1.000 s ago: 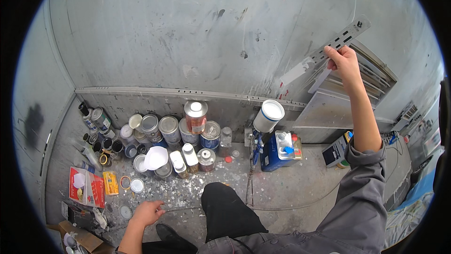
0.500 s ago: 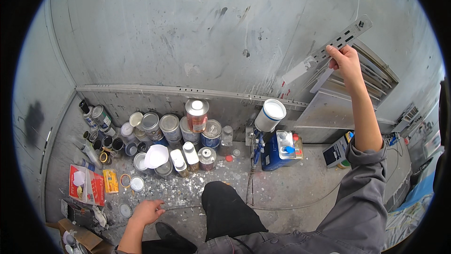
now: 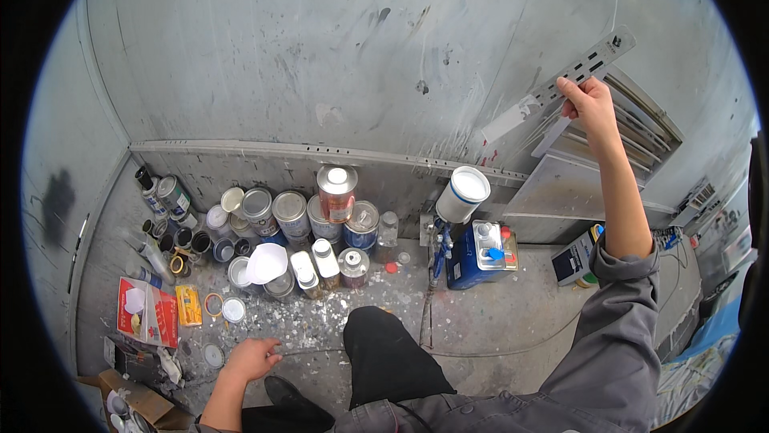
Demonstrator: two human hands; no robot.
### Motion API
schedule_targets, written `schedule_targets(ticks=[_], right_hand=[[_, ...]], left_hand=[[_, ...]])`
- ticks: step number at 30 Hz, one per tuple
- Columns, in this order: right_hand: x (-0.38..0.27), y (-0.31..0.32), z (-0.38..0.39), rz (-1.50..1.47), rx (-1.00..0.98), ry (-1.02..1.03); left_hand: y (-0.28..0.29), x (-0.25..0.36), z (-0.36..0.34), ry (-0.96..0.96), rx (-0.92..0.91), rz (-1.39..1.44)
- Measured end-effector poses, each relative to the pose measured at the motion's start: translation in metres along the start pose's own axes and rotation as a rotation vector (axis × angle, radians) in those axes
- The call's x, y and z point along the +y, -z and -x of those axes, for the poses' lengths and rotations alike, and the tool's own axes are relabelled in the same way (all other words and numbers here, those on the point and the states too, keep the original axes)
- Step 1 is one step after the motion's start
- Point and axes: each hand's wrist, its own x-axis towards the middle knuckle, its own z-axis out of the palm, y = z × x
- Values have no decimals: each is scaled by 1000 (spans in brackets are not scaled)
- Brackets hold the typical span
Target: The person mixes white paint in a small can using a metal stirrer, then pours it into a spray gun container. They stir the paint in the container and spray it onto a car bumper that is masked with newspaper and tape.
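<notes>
Up at the right, my right hand [image 3: 589, 100] pinches a long, flat grey strip [image 3: 594, 64] with dark slots along it. The strip slants across the front of the wall, and its lower end is whitish. My left hand [image 3: 252, 358] hangs low at the left, above the speckled floor, its fingers loosely apart and nothing visible in them. A round lid [image 3: 214, 355] lies on the floor beside it. Between my hands, a blue spray gun [image 3: 439, 249] with a white cup [image 3: 463, 194] on top stands upright against the wall.
Several paint cans [image 3: 291, 217] and bottles crowd the floor along the wall. A blue rectangular tin [image 3: 467, 269] stands right of the spray gun. Thin panels [image 3: 633, 124] lean behind my right hand. A red box [image 3: 152, 313] and cardboard box [image 3: 144, 397] sit left. A hose [image 3: 505, 353] crosses the floor.
Almost nothing differs. The view has shifted very slightly; both hands keep their places, with the strip still in my right hand.
</notes>
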Motion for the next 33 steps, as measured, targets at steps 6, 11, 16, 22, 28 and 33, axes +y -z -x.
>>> schedule_targets(ticks=[6, 11, 16, 22, 28, 33], right_hand=[[16, -3, 0, 17, -5, -18], [22, -5, 1, 19, -15, -28], [30, -7, 5, 34, -25, -38], [31, -12, 10, 39, -24, -27], [68, -22, 47, -99, -86, -44], [79, -27, 55, -236, -47, 0]], left_hand=[[6, 8, -1, 50, -49, -7], [5, 9, 0, 45, -46, -7], [5, 9, 0, 27, -35, -20], [6, 9, 1, 54, -55, -25], [8, 13, 2, 67, -57, -17], [6, 12, 5, 82, -61, -7]])
